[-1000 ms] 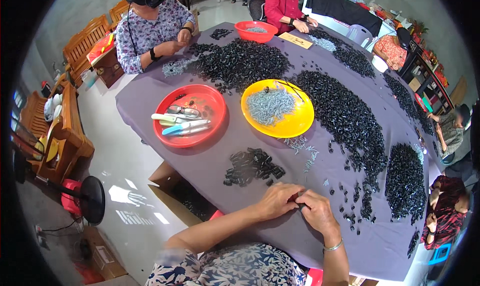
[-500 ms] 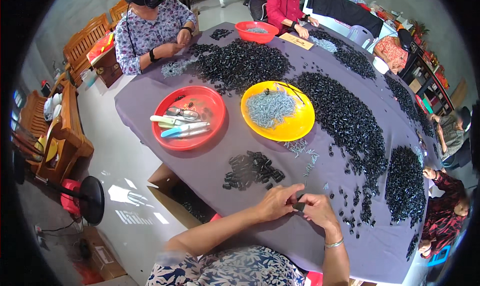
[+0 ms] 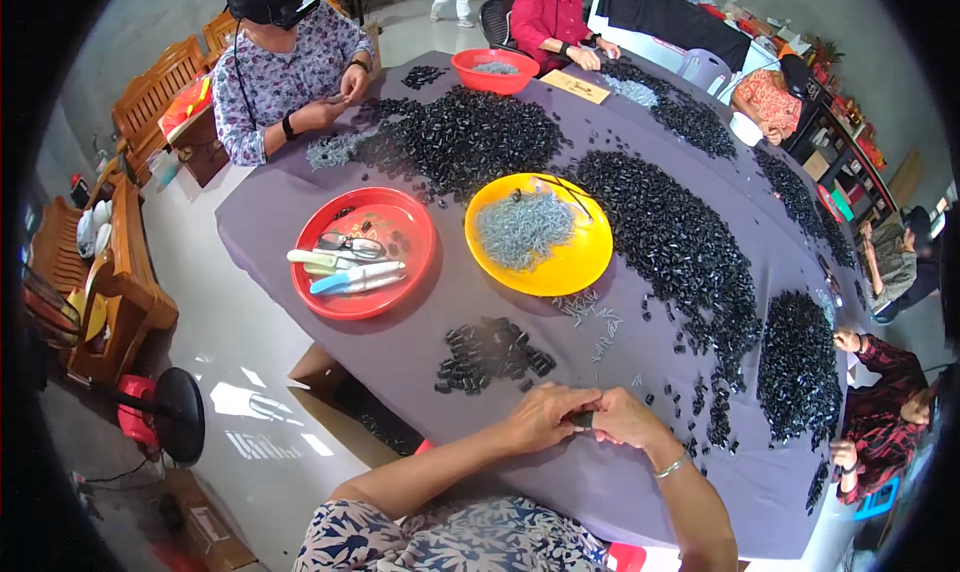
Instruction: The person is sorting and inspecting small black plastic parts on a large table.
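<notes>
Together, the left hand point(image 3: 548, 419) and right hand point(image 3: 628, 422) are closed around a small dark piece point(image 3: 583, 421), held over the near edge of the bench point(image 3: 580, 482). Just beyond them, black pieces point(image 3: 468, 360) are heaped; toward the left edge, a red tray point(image 3: 400, 222) is set beside a yellow plate point(image 3: 590, 247).
</notes>
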The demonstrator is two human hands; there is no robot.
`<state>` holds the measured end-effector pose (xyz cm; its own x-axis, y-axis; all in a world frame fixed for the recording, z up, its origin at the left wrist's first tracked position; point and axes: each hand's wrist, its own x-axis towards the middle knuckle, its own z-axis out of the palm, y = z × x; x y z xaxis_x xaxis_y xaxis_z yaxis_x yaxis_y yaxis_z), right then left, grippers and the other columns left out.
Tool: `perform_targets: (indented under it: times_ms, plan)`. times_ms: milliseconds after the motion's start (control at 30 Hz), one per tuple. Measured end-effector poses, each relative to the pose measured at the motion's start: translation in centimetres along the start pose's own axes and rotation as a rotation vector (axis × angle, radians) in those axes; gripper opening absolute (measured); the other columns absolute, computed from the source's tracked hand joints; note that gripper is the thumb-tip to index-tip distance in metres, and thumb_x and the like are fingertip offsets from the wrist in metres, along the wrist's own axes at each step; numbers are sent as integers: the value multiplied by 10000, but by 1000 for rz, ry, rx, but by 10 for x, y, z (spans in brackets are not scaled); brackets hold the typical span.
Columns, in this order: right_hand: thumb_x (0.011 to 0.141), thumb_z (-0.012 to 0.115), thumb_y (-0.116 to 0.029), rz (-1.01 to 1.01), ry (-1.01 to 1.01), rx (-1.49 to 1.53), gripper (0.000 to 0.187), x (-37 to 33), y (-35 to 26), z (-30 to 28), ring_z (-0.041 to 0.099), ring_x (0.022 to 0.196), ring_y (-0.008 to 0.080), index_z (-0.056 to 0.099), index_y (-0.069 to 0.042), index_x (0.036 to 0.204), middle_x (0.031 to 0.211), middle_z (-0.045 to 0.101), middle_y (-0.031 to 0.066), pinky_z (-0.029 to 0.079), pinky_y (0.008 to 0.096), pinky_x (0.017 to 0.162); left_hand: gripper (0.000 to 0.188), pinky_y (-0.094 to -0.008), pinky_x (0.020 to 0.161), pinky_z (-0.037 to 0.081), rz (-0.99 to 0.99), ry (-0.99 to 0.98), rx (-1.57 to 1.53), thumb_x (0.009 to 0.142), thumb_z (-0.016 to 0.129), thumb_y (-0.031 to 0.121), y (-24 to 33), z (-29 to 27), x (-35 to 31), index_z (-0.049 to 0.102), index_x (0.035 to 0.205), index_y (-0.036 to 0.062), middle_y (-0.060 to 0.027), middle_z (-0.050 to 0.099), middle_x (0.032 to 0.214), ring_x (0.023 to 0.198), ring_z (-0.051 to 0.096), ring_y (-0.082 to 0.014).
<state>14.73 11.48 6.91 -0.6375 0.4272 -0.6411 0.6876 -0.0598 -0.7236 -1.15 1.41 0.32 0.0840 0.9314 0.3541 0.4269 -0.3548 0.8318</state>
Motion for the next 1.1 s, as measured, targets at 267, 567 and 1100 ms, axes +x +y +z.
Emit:
perform_targets:
  times_ms: [267,567,1100]
  plan:
    - [886,661,-199,-82,79,81,169,6,10,3,498,462,69,702,-36,863,609,556,-11,386,234,378,614,-430,874,470,33,-28,77,715,739,31,-2,-3,7,557,1301,47,-140,686,1076,990,650,-323]
    - [877,643,-181,-128,80,121,200,3,14,6,460,447,67,715,-44,1004,637,517,-23,381,228,368,602,-399,715,510,1,-5,-78,708,761,32,-3,-7,8,520,1259,74,-112,664,903,804,653,-284]
    - [872,693,-416,38,4,-42,355,1,-9,-1,506,486,78,758,-93,1002,594,512,-40,455,251,418,566,-408,767,508,-37,-135,-11,710,749,43,3,-15,19,583,1252,56,-105,675,913,812,647,-301]
